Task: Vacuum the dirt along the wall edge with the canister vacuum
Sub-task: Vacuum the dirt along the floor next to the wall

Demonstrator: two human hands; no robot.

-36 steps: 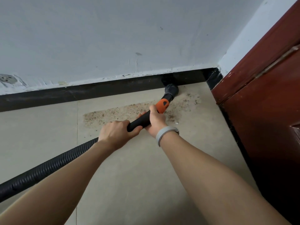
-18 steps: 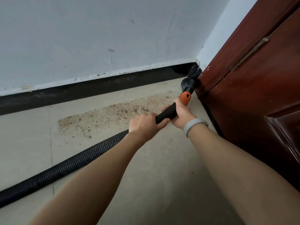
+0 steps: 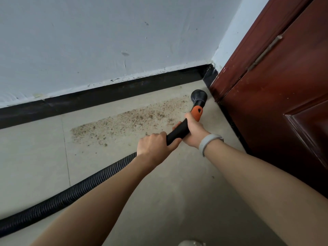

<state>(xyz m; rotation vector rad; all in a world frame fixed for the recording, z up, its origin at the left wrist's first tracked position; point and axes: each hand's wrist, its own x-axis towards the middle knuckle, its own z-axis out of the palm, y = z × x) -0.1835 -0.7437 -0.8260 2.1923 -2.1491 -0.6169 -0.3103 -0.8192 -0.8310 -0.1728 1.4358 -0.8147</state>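
Both hands grip the vacuum wand: right hand point(image 3: 194, 132) ahead, left hand point(image 3: 156, 145) behind. The round nozzle point(image 3: 199, 97) sits just beyond the right hand, near the corner. The dirt point(image 3: 127, 121) stretches leftward from the nozzle, its long axis parallel to the baseboard point(image 3: 110, 93).

Just right of the right hand's fingers point(image 3: 177, 125), the red door point(image 3: 276, 107) is closing off that side. Ahead, the black baseboard point(image 3: 124, 89) is blocking the way. Bare floor point(image 3: 35, 157) is lying open left of the left hand point(image 3: 156, 145).
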